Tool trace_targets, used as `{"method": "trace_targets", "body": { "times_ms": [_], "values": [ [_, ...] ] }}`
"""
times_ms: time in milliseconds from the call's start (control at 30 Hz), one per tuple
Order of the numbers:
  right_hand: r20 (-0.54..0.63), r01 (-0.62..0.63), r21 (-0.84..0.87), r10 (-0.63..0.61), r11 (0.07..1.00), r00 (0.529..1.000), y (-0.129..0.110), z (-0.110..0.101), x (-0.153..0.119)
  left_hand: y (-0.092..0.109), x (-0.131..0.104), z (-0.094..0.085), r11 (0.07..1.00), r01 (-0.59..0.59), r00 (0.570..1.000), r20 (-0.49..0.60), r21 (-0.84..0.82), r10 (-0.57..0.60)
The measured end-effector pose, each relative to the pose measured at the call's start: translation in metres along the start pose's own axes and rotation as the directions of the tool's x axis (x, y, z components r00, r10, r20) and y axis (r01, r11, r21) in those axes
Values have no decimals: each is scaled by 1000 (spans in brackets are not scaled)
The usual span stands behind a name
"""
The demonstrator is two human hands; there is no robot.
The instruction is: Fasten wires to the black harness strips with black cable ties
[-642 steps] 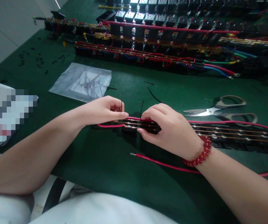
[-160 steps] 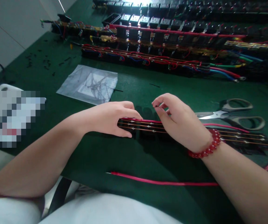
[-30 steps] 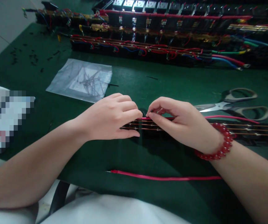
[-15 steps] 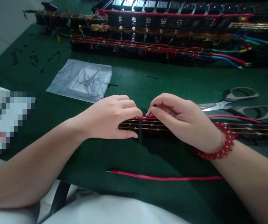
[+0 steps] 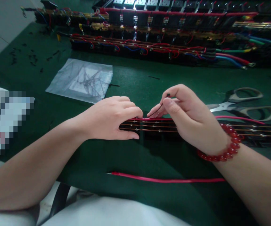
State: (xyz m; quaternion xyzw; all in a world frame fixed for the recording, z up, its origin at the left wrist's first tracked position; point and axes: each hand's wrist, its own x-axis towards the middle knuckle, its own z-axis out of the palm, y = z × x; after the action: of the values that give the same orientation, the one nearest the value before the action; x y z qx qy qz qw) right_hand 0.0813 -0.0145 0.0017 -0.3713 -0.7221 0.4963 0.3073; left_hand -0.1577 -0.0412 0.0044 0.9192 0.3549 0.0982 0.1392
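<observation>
A long black strip with thin copper rods (image 5: 147,130) lies across the table before me, a red wire (image 5: 154,119) running along its far edge. My left hand (image 5: 111,117) grips the strip at its left part, thumb on the near side and fingers over the far side. Between thumb and index finger, my right hand (image 5: 193,117) pinches the end of a thin black cable tie (image 5: 158,110). The tie slants down to the red wire, close to my left fingertips. Whether it loops around the strip is hidden.
Scissors (image 5: 227,106) lie right of my right hand. A plastic bag of black ties (image 5: 78,80) sits behind my left hand. A loose red cable (image 5: 168,180) lies nearer me. Wired strips (image 5: 135,50) line the back, and black scraps (image 5: 33,59) lie at left.
My right hand has risen and shifted right, with the pinched end of the cable tie moving along and more of the tie showing. My left hand has hardly moved.
</observation>
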Motion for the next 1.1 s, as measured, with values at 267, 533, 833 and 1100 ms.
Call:
{"method": "trace_targets", "body": {
  "times_ms": [267, 533, 833, 1100],
  "values": [
    [5, 14, -9, -14, 1000, 1000, 2, -1, 1, 1, 0, -1, 996, -40, 999, 7, 84, 39],
    [-29, 23, 57, -21, 998, 999, 1, -1, 2, 5, -4, -3, 932, -152, 983, -48, 328, 177],
    [-21, 29, 86, -27, 996, 999, 3, -1, 3, 5, -5, -3, 865, -222, 925, -183, 450, 333],
    [-4, 26, 41, -26, 999, 1000, 4, -1, 2, -1, -4, 0, 963, -156, 971, -144, 220, 191]
  ]
}}
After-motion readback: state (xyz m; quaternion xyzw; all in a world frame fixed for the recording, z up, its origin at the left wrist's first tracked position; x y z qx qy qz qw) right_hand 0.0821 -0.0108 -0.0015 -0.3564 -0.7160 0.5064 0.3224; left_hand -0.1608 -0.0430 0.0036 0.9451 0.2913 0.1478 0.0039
